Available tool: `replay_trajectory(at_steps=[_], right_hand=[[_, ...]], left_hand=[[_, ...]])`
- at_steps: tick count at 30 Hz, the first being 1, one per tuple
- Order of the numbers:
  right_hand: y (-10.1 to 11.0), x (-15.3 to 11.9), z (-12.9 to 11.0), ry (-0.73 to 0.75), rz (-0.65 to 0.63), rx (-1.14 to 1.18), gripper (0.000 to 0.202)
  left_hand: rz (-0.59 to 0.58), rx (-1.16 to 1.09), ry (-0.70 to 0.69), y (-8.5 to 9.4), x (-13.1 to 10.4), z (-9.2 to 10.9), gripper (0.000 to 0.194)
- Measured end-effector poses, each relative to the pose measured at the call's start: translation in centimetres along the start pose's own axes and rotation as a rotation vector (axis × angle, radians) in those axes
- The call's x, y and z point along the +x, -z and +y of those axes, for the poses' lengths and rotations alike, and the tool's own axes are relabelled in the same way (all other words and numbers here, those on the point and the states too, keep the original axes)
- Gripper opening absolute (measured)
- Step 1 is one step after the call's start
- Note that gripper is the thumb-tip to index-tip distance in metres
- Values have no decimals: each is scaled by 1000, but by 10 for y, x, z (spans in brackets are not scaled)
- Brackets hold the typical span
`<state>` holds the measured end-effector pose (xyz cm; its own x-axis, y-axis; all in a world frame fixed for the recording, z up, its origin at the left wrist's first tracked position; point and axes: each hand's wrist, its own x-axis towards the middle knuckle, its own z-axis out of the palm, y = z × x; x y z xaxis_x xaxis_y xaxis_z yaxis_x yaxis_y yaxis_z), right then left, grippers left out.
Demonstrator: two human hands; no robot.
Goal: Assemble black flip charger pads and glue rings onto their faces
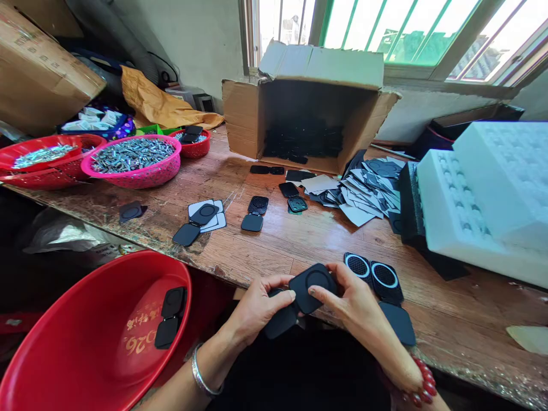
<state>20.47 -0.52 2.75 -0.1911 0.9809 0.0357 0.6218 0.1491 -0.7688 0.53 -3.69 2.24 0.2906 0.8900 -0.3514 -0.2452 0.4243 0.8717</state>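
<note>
Over the table's front edge, a black hinged two-panel pad (312, 288) with a round ring outline on its upper panel is held between both hands. My left hand (263, 305) grips it near the joint, thumb across the lower panel. My right hand (346, 294) is closed on the upper panel, its thumb pressing the face by the ring. Just beyond my right hand lies a black folding piece (377, 274) with two white rings, and a plain black panel (398, 322) sits partly behind my forearm.
A red tub (85, 342) with black pads inside stands at the lower left. Baskets of metal parts (135, 155) line the far left. An open carton (244, 120), a pile of black and white sheets (368, 188) and white foam trays (492, 194) occupy the back and right.
</note>
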Motion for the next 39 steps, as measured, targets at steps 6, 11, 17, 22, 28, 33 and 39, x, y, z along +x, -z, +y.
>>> replay_trajectory(at_steps=[6,11,17,22,28,33,39], right_hand=[[-25,-1,-1,-101,61,360,45],[-35,3,3,-543,25,691,53],[-32,-2,-8,-433,-69,765,62],[-44,-11,-17,-322,-195,628,61],[-52,-23,-13,-131,-260,456,47],[-37,-34,-12,52,-196,237,24],[-7,-40,-10,196,-75,90,14]], left_hand=[[-101,47,22,2,-4,-8,38],[-49,94,-62,16,-8,-9,37],[649,507,-331,100,2,28,42],[992,656,-381,186,20,68,41],[1127,878,-336,204,26,79,32],[1113,1186,-527,162,28,59,40],[507,1177,-777,69,39,3,23]])
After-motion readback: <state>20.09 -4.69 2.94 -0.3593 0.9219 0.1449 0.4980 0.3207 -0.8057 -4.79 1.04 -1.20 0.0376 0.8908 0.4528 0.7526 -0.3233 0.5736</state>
